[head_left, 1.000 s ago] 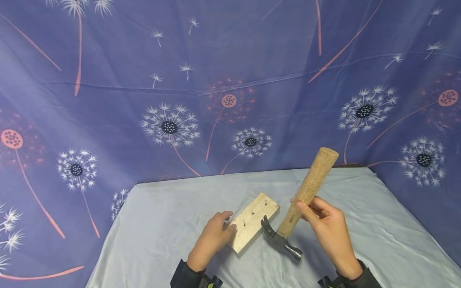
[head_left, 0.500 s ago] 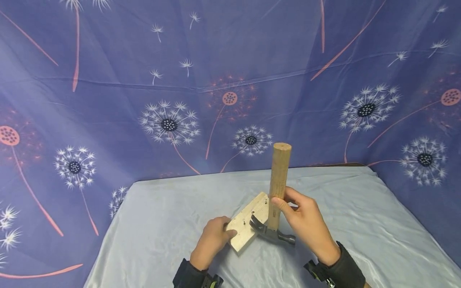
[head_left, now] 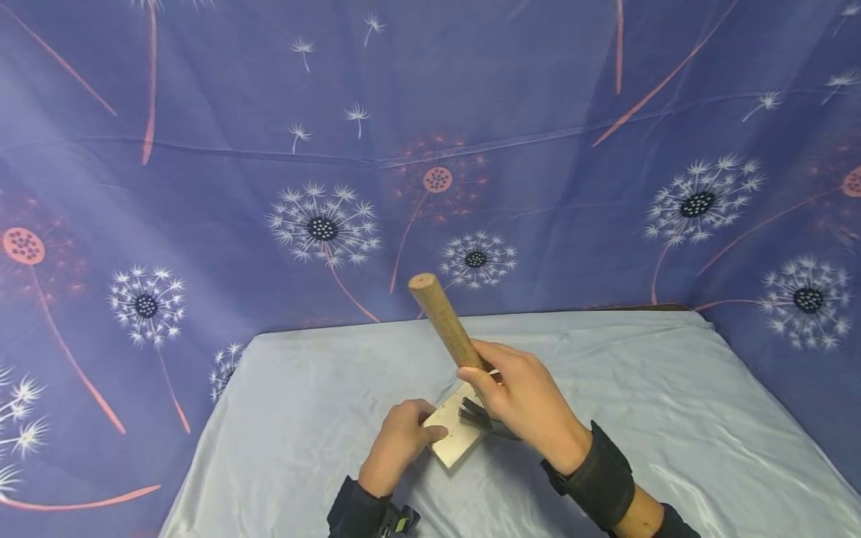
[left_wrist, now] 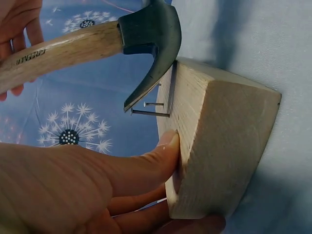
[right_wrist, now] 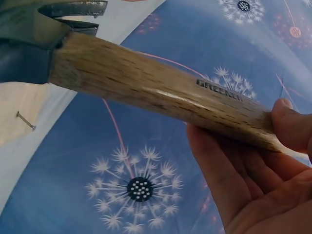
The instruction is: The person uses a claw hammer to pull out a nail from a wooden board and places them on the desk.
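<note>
Holding a hammer (head_left: 442,320) over the wooden block (left_wrist: 222,141): right grip (head_left: 528,396) pinching the handle (right_wrist: 156,90).
Claw (left_wrist: 160,73) sits beside nails (left_wrist: 150,113) standing in the block, contact unconfirmed; handle rises obliquely above the block. Left grip (head_left: 400,442), the nearer, grasps the block's near end at the counter (head_left: 323,403), long axis running away.

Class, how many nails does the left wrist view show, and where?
3, all in the wooden block: the nearest nail by the hammer's claw, a second nail behind it, a third nail barely showing beyond. Others may be hidden.

Curtained-off nook: dandelion-print drape (head_left: 417,90), cloth-covered table (head_left: 632,388)
</note>
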Demonstrator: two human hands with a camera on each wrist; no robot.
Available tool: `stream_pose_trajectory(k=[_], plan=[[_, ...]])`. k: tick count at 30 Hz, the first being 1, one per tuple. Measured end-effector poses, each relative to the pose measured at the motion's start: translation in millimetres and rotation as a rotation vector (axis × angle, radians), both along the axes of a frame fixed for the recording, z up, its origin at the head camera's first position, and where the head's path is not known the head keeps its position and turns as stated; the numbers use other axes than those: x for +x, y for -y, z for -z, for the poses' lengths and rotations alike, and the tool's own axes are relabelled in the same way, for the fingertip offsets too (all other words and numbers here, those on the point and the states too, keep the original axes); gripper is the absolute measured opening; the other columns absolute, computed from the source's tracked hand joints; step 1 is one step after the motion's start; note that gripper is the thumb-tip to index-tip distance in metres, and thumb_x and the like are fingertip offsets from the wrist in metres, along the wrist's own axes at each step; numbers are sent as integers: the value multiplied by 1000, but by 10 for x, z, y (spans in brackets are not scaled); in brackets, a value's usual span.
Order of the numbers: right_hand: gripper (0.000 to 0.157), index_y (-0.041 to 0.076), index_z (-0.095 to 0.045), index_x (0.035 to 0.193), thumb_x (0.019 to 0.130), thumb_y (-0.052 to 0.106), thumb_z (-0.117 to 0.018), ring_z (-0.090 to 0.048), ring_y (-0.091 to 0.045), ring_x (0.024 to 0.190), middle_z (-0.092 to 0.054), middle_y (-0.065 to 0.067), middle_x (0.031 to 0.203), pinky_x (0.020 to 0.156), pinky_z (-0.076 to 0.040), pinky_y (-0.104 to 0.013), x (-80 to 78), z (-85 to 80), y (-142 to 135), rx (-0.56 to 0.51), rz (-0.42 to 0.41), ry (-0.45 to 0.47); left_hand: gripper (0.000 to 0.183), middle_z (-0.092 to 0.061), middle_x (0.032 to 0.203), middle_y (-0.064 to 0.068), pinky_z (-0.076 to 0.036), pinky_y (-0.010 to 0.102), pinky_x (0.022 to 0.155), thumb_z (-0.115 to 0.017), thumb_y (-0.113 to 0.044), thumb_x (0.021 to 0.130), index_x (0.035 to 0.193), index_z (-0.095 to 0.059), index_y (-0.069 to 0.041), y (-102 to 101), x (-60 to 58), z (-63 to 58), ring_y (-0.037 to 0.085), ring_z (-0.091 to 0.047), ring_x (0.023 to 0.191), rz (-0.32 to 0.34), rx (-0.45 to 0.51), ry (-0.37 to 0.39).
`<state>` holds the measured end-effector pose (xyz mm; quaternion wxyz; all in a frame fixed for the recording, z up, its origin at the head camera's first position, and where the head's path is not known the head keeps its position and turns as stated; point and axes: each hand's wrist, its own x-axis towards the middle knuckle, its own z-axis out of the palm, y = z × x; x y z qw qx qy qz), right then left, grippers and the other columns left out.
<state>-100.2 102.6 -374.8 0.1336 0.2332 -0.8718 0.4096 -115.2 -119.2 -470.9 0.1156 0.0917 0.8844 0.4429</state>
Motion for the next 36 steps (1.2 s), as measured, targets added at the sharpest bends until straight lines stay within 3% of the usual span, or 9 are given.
stream_pose_trajectory(k=[9, 15, 19, 25, 32, 36], plan=[[35, 19, -71, 137, 104, 32, -72, -70, -8, 89, -72, 9, 103, 73, -59, -35, -38, -65, 103, 83, 9, -13, 20, -72, 90, 4, -54, 41, 71, -85, -8, 89, 104, -77, 1, -14, -2, -17, 17, -64, 78, -4, 24, 24], [30, 20, -72, 131, 103, 30, -73, -51, -4, 65, -59, 13, 84, 58, -45, -29, -83, -81, 171, 125, 4, -11, 21, -72, 89, 2, -55, 42, 72, -86, -9, 88, 104, -77, 1, -22, -16, -22, 17, -65, 79, -3, 16, 2], [23, 20, -74, 123, 102, 28, -75, -45, -3, 60, -54, 13, 79, 54, -41, -27, -122, -78, 213, 135, -16, -36, 21, -72, 87, 2, -55, 41, 72, -87, -9, 87, 103, -77, 1, -29, -22, -19, 17, -65, 78, -5, -3, -11], [23, 17, -73, 124, 103, 28, -74, -46, -3, 59, -54, 12, 79, 54, -43, -27, -135, -62, 269, 121, -31, -28, 17, -72, 83, 3, -54, 38, 66, -86, -6, 87, 99, -77, 3, -14, -6, 2, 16, -64, 73, 19, -38, -42], [29, 17, -73, 130, 104, 28, -73, -47, -3, 59, -57, 12, 80, 55, -44, -28, -147, -56, 318, 94, -30, -22, 17, -71, 79, 4, -54, 38, 64, -85, -4, 85, 96, -77, 6, -16, -4, 22, 15, -63, 69, 13, 4, -22], [32, 18, -72, 133, 103, 29, -73, -60, -2, 69, -66, 11, 89, 61, -52, -29, -144, -45, 297, 71, -15, -28, 17, -71, 80, 3, -54, 37, 64, -85, -4, 85, 96, -77, 6, -24, -24, 10, 15, -63, 69, 14, 2, -21]])
